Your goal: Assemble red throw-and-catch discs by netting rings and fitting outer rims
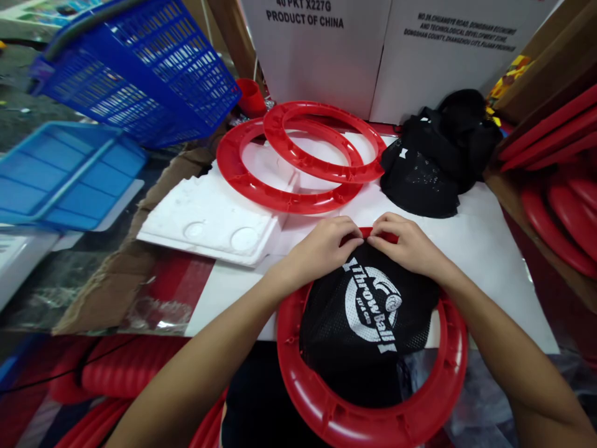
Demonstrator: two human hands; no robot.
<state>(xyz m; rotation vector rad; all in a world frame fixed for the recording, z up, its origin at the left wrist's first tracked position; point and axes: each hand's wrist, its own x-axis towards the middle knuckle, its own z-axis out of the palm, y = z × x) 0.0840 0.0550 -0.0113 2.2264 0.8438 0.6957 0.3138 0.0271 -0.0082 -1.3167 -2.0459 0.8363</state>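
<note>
A red plastic ring (326,404) lies tilted at the near edge of the white table (489,249), with a black mesh net (368,323) printed "Throw Ball" stretched across it. My left hand (321,249) and my right hand (408,246) meet at the ring's far rim, fingers pinching the net's edge against the red plastic. Two more red rings (280,193) (321,168) lie overlapped further back on the table. A heap of black mesh nets (438,155) sits behind my right hand.
A white foam sheet (209,218) lies left of the rings. Blue plastic baskets (140,68) (65,174) stand at the left. White cartons (317,50) form the back wall. Stacks of red discs (569,211) fill a box at the right; more red parts (125,367) lie below left.
</note>
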